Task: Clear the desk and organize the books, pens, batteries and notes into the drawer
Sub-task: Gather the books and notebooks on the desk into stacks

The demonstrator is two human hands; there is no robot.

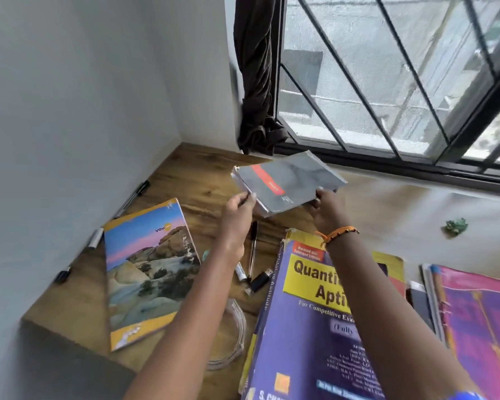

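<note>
A grey notebook with a red stripe (289, 180) is held just above the far part of the wooden desk (202, 168). My left hand (238, 210) pinches its near left corner and my right hand (328, 207) grips its near right edge. A landscape-cover notebook (147, 272) lies at the left. A thick purple and yellow aptitude book (315, 316) lies under my right forearm. A pink and purple book (479, 313) lies at the right. Black pens (253, 249) (133, 197), markers (240, 271) (95, 238) (62, 275) and a USB stick (259, 282) are scattered between them.
A white wall (70, 111) borders the desk on the left. A barred window (401, 76) with a dark curtain (257, 82) is behind. A crumpled green paper (456, 226) lies on the pale sill surface. A clear plastic ring (234, 339) sits near the front.
</note>
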